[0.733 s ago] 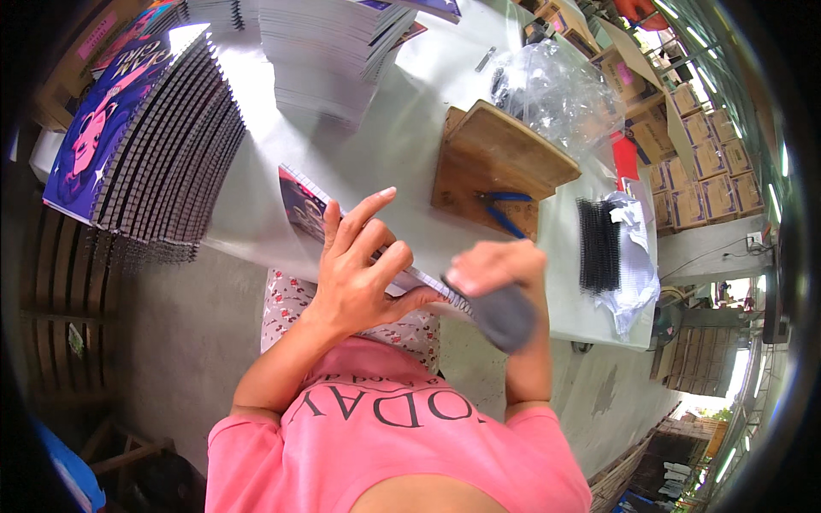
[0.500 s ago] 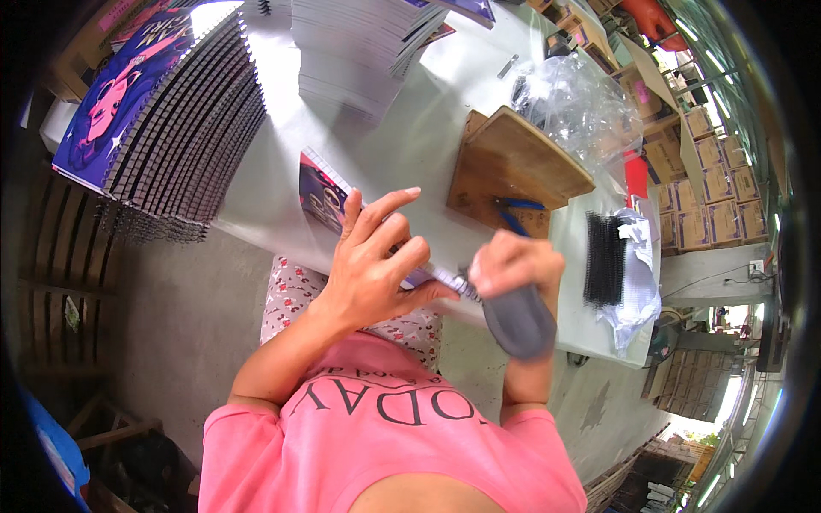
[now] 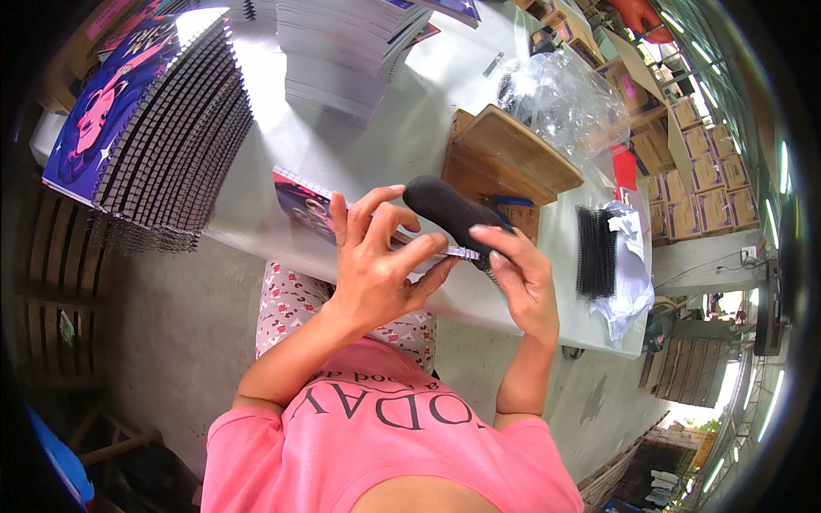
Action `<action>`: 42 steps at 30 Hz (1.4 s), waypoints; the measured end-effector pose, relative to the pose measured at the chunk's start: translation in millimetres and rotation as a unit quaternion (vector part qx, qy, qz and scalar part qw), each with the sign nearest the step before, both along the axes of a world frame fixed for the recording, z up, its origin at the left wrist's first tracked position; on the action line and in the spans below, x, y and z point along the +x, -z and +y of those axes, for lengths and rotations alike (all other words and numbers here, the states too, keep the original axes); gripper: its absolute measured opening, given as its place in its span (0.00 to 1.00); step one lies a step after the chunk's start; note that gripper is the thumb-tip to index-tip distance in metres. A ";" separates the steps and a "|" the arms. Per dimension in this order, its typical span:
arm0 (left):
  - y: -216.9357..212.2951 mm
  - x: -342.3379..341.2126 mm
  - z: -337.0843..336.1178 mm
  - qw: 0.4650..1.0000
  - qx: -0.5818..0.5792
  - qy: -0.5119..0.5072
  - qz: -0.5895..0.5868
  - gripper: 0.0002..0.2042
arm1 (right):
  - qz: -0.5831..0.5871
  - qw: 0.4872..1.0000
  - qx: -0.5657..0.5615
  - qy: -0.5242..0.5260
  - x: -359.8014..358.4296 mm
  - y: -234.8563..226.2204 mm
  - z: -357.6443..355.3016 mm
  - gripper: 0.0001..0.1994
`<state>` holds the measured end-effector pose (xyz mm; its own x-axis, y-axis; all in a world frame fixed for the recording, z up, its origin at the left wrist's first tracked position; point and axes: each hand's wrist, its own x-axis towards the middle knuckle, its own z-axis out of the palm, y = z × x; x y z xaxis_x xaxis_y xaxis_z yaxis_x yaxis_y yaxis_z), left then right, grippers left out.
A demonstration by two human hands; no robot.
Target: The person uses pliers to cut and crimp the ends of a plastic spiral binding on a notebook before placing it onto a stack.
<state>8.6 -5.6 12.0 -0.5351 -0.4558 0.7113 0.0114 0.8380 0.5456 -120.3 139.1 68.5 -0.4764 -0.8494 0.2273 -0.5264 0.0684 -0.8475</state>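
Note:
A spiral notebook (image 3: 301, 208) with a dark picture cover is held at the table's near edge, seen almost edge-on. My left hand (image 3: 376, 256) grips it, thumb below and fingers curled over the upper side, and hides its middle. At the notebook's right end a dark wire coil (image 3: 490, 268) shows between my hands. My right hand (image 3: 528, 286) holds a long, rounded dark grey tool (image 3: 449, 208) beside that coil. The tool points up and left, over the notebook's end; its exact kind and working end are hidden.
Stacked spiral notebooks (image 3: 175, 128) stand at the left, a tall paper pile (image 3: 333, 64) behind. A wooden stand (image 3: 513, 158) with blue-handled pliers (image 3: 513, 201) sits to the right. Beyond lie black binding coils (image 3: 596, 252), crumpled white paper (image 3: 629, 256) and clear plastic (image 3: 569, 103).
The dark tool has swung from below my right hand to above and left of it. The notebook has shifted slightly left and down; my left hand keeps its grip.

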 end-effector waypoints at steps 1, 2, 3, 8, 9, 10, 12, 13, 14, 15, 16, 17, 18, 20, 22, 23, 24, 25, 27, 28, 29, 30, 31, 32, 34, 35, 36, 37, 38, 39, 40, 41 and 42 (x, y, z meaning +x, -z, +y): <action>0.6 0.1 -0.1 1.000 -0.002 -0.003 -0.002 0.09 | 0.083 0.994 0.043 -0.058 -3.9 -6.2 1.5 0.19; 1.1 0.6 0.2 1.000 -0.005 -0.006 -0.004 0.09 | 0.100 0.994 0.036 -0.036 0.3 -5.5 -0.6 0.18; 1.5 0.5 0.7 1.000 -0.007 -0.009 -0.007 0.08 | 0.116 0.993 0.029 -0.011 4.9 -4.2 -1.9 0.17; 2.5 1.1 2.0 1.000 -0.010 -0.017 -0.021 0.11 | 0.193 0.974 0.059 0.106 16.7 0.9 -2.9 0.12; 2.8 1.0 2.2 0.999 -0.011 -0.019 -0.025 0.12 | 0.203 0.972 0.039 0.115 16.1 1.7 -3.1 0.11; 2.9 0.8 2.4 0.999 -0.015 -0.019 -0.025 0.12 | 0.217 0.970 0.033 0.108 15.3 3.2 -3.1 0.10; 2.9 0.5 2.7 0.999 -0.023 -0.018 -0.025 0.12 | 0.244 0.965 0.021 0.094 14.0 6.4 -3.1 0.09; 2.5 0.3 2.5 0.999 -0.026 -0.018 -0.019 0.12 | 0.238 0.967 0.039 0.087 13.5 6.4 -3.5 0.09; 1.8 0.0 2.2 0.999 -0.029 -0.017 -0.014 0.13 | 0.232 0.968 0.057 0.079 12.4 6.3 -4.3 0.10; 1.8 0.3 2.6 0.999 -0.033 -0.017 -0.009 0.13 | 0.225 0.969 0.075 0.071 11.5 6.7 -4.6 0.10; 3.3 0.1 1.8 0.999 -0.034 -0.017 -0.013 0.14 | 0.210 0.974 0.068 0.055 9.0 3.7 -6.6 0.10; 5.7 -0.5 -0.3 0.999 -0.035 -0.019 -0.018 0.15 | 0.194 0.978 0.062 0.038 5.3 -2.1 -10.3 0.11; 6.4 -0.9 -1.8 0.999 -0.035 -0.018 -0.019 0.16 | 0.180 0.982 0.057 0.024 2.6 -7.1 -12.6 0.11; 5.4 1.4 -4.6 0.999 -0.031 0.002 -0.016 0.15 | -0.085 0.994 -0.057 0.034 -1.5 -1.5 -13.2 0.16; 5.6 5.4 -7.8 1.000 -0.027 0.006 -0.015 0.16 | -0.240 0.967 -0.080 -0.004 -14.2 5.3 -12.6 0.20; 5.4 7.8 -8.8 1.000 -0.025 0.005 -0.013 0.17 | -0.258 0.964 -0.045 -0.042 -24.4 6.2 -10.5 0.22; 4.2 8.6 -8.6 1.000 -0.021 0.009 -0.010 0.17 | -0.266 0.960 -0.009 -0.083 -33.9 11.7 -7.5 0.20; 2.1 9.3 -9.1 1.000 -0.024 0.012 -0.008 0.18 | -0.274 0.953 0.025 -0.125 -42.7 21.7 -6.6 0.19; 1.1 8.0 -10.2 0.999 -0.029 0.018 -0.003 0.19 | -0.302 0.932 -0.062 -0.192 -53.5 48.8 -8.0 0.09; 1.1 8.0 -11.1 0.999 -0.028 0.021 -0.001 0.19 | -0.352 0.901 -0.134 -0.214 -48.6 51.1 -13.9 0.08; 1.1 7.7 -11.8 0.999 -0.026 0.024 0.001 0.19 | -0.399 0.863 -0.204 -0.234 -44.7 52.3 -18.1 0.07; 1.1 8.5 -12.5 0.999 -0.026 0.027 0.001 0.20 | -0.350 0.876 -0.214 -0.253 -42.2 51.4 -20.9 0.07; 1.0 9.3 -12.8 0.999 -0.025 0.027 0.000 0.20 | -0.274 0.925 -0.157 -0.213 -39.7 48.2 -22.0 0.06; 1.0 10.1 -13.1 0.999 -0.023 0.029 -0.002 0.20 | -0.195 0.961 -0.097 -0.169 -37.0 44.3 -22.2 0.06; 1.0 10.1 -13.7 0.999 -0.027 0.032 -0.006 0.21 | -0.067 0.990 -0.075 -0.096 -37.6 45.4 -22.6 0.08; 1.5 9.9 -13.9 0.999 -0.031 0.032 -0.010 0.21 | -0.103 0.977 -0.130 -0.136 -34.1 44.0 -21.8 0.10; 2.1 10.1 -14.2 0.999 -0.035 0.031 -0.015 0.21 | -0.139 0.957 -0.184 -0.177 -28.4 41.3 -20.9 0.12; 2.0 10.4 -15.0 0.999 -0.028 0.037 -0.019 0.21 | -0.174 0.931 -0.236 -0.217 -25.2 40.2 -20.0 0.14; 1.7 10.8 -16.2 0.999 -0.022 0.043 -0.024 0.21 | -0.088 0.971 -0.144 -0.168 -27.3 41.6 -17.7 0.15; 0.0 9.5 -18.1 0.998 -0.018 0.052 -0.024 0.21 | 0.037 0.995 -0.028 -0.091 -25.2 31.3 -24.9 0.15; 0.1 10.0 -18.5 0.998 -0.019 0.062 -0.026 0.22 | 0.044 0.997 -0.037 -0.055 -27.2 38.9 -23.6 0.16; 1.4 11.8 -17.8 0.997 -0.020 0.072 -0.027 0.23 | 0.051 0.997 -0.046 -0.018 -29.4 46.3 -22.1 0.16; 2.5 11.4 -19.4 0.997 -0.021 0.068 -0.027 0.24 | -0.068 0.980 -0.157 -0.100 -28.1 42.6 -24.3 0.17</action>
<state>20.0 -25.0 9.5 -0.6284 -0.3473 0.6961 0.0976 0.8525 0.5135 -148.4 114.8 25.9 -0.3517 -0.8269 0.4388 -0.3839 -0.3002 -0.8732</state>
